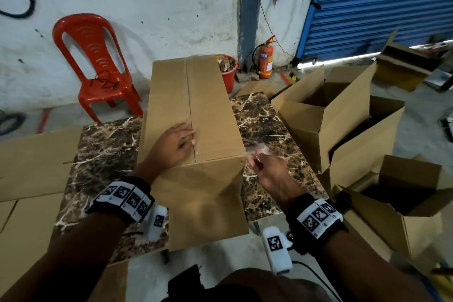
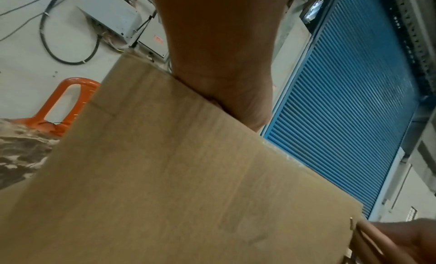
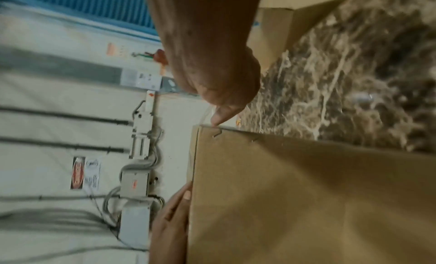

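A long closed cardboard box (image 1: 210, 110) lies on the marbled table (image 1: 105, 144), its two top flaps meeting in a centre seam. My left hand (image 1: 176, 144) lies flat on top and presses the flaps beside the seam near the near end; the left wrist view shows its palm (image 2: 224, 62) on the box (image 2: 165, 174). My right hand (image 1: 267, 169) is at the box's near right top corner, fingers curled, pinching a crumpled piece of clear film (image 1: 259, 149) that looks like tape. In the right wrist view a fingertip (image 3: 219, 117) touches that corner of the box (image 3: 306, 193), by two metal staples.
Several open cardboard boxes (image 1: 343, 115) stand close on the right of the table. Flat cardboard (image 1: 31, 162) lies on the left. Behind stand a red plastic chair (image 1: 95, 66), a red bucket (image 1: 229, 73), a fire extinguisher (image 1: 266, 59) and a blue roller shutter (image 1: 382, 0).
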The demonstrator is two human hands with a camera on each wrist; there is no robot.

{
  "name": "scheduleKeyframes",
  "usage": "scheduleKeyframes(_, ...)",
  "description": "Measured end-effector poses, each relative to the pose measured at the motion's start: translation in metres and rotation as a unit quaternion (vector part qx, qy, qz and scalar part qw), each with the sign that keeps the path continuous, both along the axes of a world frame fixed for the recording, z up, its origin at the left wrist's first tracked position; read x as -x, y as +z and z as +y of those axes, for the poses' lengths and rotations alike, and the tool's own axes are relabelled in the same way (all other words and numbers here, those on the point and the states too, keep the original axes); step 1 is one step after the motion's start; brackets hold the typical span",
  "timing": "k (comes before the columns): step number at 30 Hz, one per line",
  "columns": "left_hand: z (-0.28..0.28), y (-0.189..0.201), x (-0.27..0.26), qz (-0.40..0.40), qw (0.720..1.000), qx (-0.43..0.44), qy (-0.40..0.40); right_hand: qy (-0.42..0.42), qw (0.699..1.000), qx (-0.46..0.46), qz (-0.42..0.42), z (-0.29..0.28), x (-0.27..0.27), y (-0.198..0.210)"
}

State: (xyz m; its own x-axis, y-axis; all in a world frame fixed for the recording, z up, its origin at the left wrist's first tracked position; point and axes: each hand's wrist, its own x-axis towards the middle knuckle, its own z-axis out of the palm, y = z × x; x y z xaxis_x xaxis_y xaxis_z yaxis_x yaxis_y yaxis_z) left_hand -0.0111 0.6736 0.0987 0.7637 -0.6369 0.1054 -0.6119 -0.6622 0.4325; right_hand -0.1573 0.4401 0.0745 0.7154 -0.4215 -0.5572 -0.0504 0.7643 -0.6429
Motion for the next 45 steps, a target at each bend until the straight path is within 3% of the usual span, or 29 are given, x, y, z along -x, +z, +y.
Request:
scheduleKeyframes(4,0.005,-0.007,0.001,0.000,1.000,0.025,0.004,-0.039,0.997,-0.041,0.050,0.006,-0.007,0.003)
scheduleKeyframes(8,0.010,-0.011,0.006,-0.001,0.999,0.036,0.014,-0.081,0.989,0.047,0.111,-0.003,-0.024,0.011)
scheduleKeyframes(10,0.015,-0.014,0.007,0.003,0.999,0.046,0.010,-0.064,0.989,0.100,0.091,-0.011,-0.033,0.019)
scheduleKeyframes(13,0.020,-0.016,0.003,0.022,0.998,0.065,0.003,-0.064,0.993,0.076,0.069,-0.014,-0.042,0.043)
scheduleKeyframes(17,0.023,-0.011,0.001,0.038,0.983,0.168,0.069,-0.046,0.997,0.051,0.023,0.012,-0.051,0.064)
scheduleKeyframes(22,0.033,-0.006,0.007,0.051,0.965,0.241,0.090,0.010,0.988,0.151,-0.029,0.040,-0.052,0.074)
scheduleKeyframes(29,0.045,-0.014,0.007,0.137,0.949,0.281,0.051,-0.009,0.943,0.321,-0.083,0.067,-0.059,0.072)
scheduleKeyframes(33,0.044,-0.002,0.002,0.215,0.906,0.360,0.052,0.011,0.939,0.336,-0.074,0.097,-0.074,0.059)
scheduleKeyframes(36,0.039,0.009,0.003,0.276,0.879,0.387,0.040,0.004,0.946,0.320,-0.062,0.118,-0.082,0.055)
scheduleKeyframes(40,0.037,0.015,0.004,0.334,0.852,0.401,0.036,-0.001,0.984,0.124,-0.124,0.144,-0.091,0.058)
scheduleKeyframes(42,0.038,0.017,0.001,0.330,0.847,0.413,0.054,-0.001,0.971,0.211,-0.112,0.148,-0.093,0.058)
scheduleKeyframes(45,0.042,0.025,0.001,0.332,0.822,0.457,0.075,0.041,0.894,0.432,-0.111,0.147,-0.091,0.051)
